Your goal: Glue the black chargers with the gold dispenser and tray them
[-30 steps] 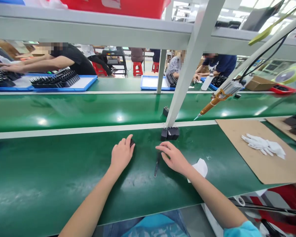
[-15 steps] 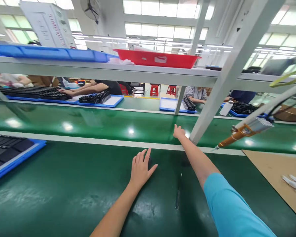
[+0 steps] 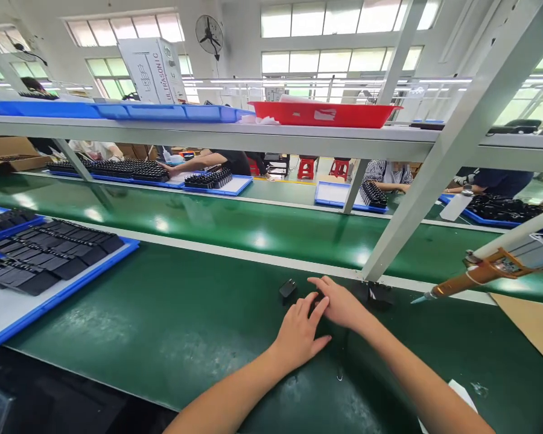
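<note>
My left hand (image 3: 301, 334) is over the green bench, fingers spread and thumb apart, its fingertips meeting those of my right hand (image 3: 341, 304). The right hand's fingers are bent around a small dark thing between the hands; most of it is hidden and I cannot make out its kind. Just left of the fingertips stands a black plug adapter (image 3: 288, 290) with its metal prongs up. Beyond my right wrist, at the foot of the white post, lies another black item (image 3: 380, 295), partly in shadow.
Blue trays (image 3: 40, 310) with rows of black adapters lie at left. A slanted white post (image 3: 411, 205) rises close by the right hand. An orange-brown pen-shaped tool (image 3: 461, 280) hangs at right above cardboard (image 3: 534, 331). A green belt (image 3: 217, 226) runs behind; co-workers sit across.
My right hand has come back from over the belt to meet the left. My left hand has shifted right, and a plug adapter now shows uncovered beside it. The view has turned left.
</note>
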### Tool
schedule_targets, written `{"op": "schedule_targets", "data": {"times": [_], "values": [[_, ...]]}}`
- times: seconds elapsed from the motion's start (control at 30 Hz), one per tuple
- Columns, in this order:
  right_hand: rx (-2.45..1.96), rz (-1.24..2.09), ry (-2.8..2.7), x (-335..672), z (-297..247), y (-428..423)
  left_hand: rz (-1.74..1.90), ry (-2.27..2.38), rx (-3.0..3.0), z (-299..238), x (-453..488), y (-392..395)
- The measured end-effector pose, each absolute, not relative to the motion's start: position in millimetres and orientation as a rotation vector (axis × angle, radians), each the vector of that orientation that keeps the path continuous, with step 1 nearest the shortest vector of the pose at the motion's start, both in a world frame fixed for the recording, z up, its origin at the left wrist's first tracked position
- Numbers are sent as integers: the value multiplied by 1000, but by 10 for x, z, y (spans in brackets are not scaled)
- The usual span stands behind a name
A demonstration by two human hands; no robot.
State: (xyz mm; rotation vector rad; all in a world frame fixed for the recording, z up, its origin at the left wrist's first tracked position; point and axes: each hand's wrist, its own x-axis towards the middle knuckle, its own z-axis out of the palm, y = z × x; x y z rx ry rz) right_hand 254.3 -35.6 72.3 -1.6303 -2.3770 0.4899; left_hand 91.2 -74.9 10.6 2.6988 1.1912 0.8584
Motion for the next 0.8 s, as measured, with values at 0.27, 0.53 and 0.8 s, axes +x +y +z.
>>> {"op": "schedule_targets", "data": {"times": [0.27, 0.53, 0.8], "values": [[-1549, 745, -2072, 2506, 461, -808, 668, 1187, 2404, -55, 960, -692], [-1176, 1197, -1787, 2875, 206, -1043, 814, 955, 1830, 91, 887, -668], [-1266, 697, -1934, 2742, 126, -1088, 886, 824, 1777, 206, 859, -685]]}}
